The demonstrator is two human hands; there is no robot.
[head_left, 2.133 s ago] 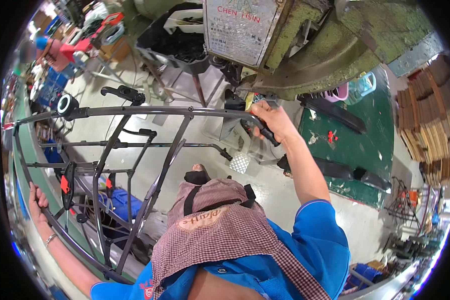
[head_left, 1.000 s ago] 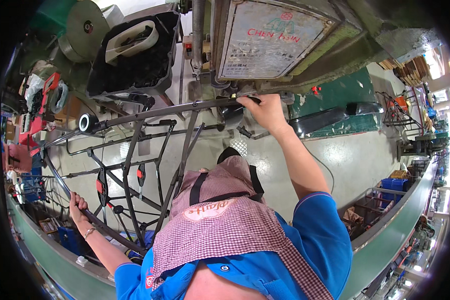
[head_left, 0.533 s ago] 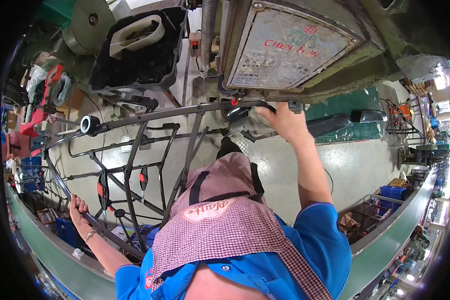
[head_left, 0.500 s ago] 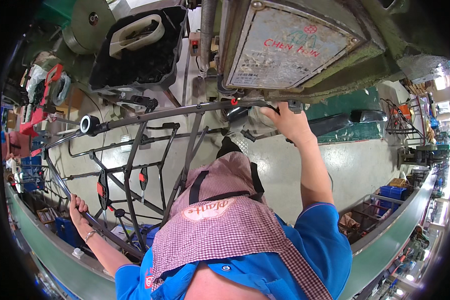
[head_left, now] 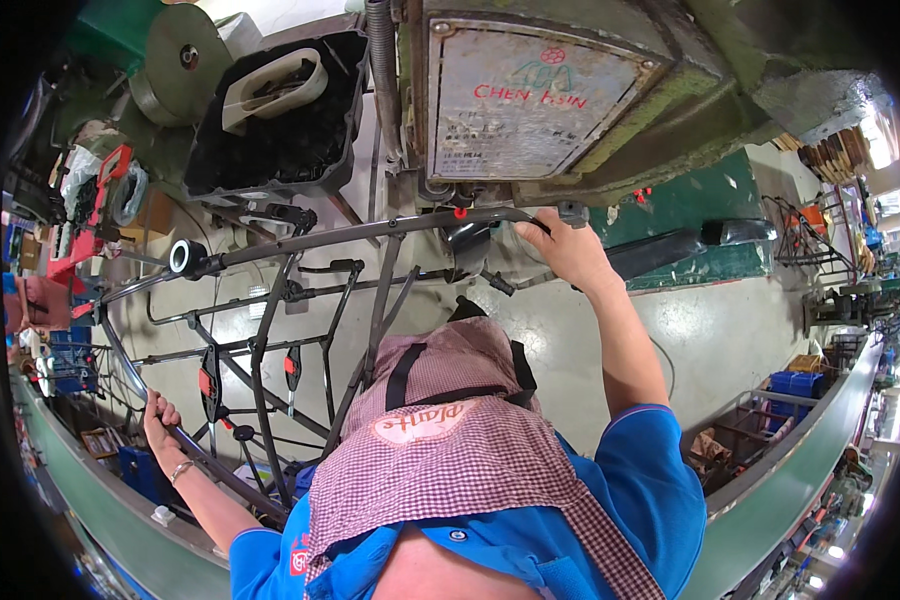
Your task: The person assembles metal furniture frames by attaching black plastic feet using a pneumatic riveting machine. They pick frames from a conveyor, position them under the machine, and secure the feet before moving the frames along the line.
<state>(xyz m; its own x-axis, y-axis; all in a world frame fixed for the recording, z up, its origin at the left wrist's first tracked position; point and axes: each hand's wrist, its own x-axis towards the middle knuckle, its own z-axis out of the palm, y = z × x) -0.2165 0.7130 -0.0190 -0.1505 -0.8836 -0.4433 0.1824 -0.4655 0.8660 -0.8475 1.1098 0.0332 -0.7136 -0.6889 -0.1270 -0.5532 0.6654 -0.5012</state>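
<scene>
I hold a large dark grey frame of bent metal tubes (head_left: 270, 330) in front of me. My right hand (head_left: 567, 252) grips the far end of its top tube, right under a big green machine (head_left: 590, 90) with a grey metal plate on its face. Low on the left, my left hand (head_left: 160, 415) is closed round the frame's curved side tube. The frame carries red clips and black fittings along its cross tubes. My checked apron hides the frame's near middle.
A black bin (head_left: 270, 120) with a white plastic part hangs at the upper left beside a grey disc (head_left: 175, 50). A green conveyor rail (head_left: 90, 500) runs along the left and lower right. Blue crates (head_left: 795, 385) and racks stand at the right on the pale floor.
My view swung upward toward the machine. My right hand carried the frame's top tube up to the machine's underside; my left hand kept its hold on the side tube.
</scene>
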